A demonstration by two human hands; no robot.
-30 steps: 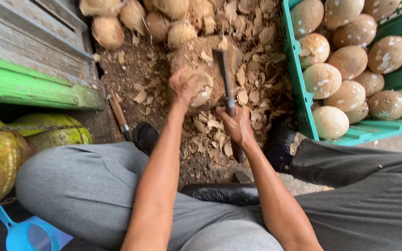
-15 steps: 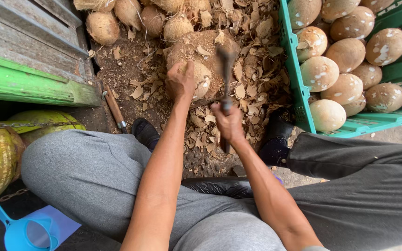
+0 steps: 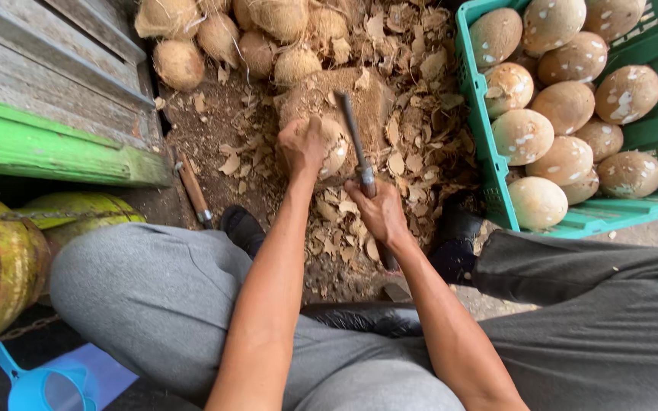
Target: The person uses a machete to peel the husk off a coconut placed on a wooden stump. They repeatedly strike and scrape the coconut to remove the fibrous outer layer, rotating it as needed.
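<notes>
left hand clamped; right hand fisted

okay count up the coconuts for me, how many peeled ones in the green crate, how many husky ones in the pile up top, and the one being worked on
Peeled coconuts in the green crate: 11 visible
Husked brown coconuts in the pile: about 6, some cut off by the frame
Coconut under the left hand: 1
Total: about 18

The right hand holds a blade.
</notes>
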